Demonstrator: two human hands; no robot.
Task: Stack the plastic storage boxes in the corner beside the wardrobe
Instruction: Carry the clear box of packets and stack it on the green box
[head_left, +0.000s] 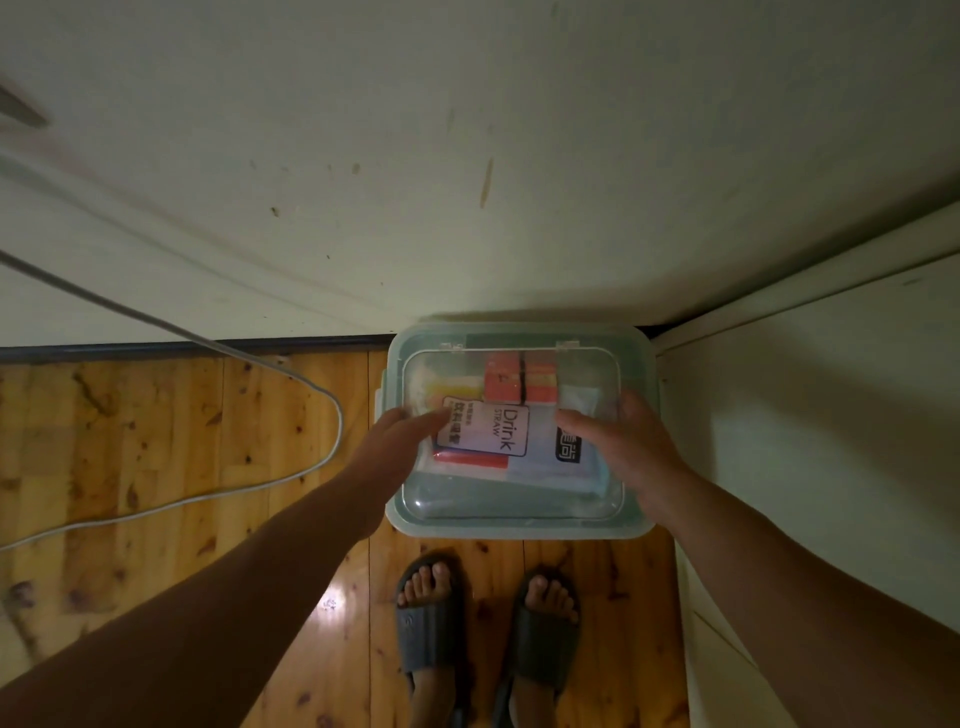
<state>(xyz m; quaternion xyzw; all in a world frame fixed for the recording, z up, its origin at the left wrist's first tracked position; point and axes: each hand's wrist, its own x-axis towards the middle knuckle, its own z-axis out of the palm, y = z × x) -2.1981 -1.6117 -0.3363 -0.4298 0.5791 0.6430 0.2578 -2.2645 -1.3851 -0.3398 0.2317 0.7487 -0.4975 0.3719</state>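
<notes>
A clear plastic storage box (519, 512) with a see-through lid stands in the corner between the wall and the white wardrobe (810, 426). Packets, a "Drink Straw" pack and red cartons show through the lid. A second box's edge (380, 395) peeks out underneath on the left. My left hand (400, 441) lies over the lid's left side with fingers stretched out. My right hand (623, 441) rests on the lid's right side, fingers relaxed and spread. Neither hand curls around anything.
A grey cable (291, 374) loops across the wooden floor (156, 441) left of the box. My two feet in dark slippers (431, 623) stand just in front of the box. The pale wall (467, 182) rises behind, with a dark skirting strip.
</notes>
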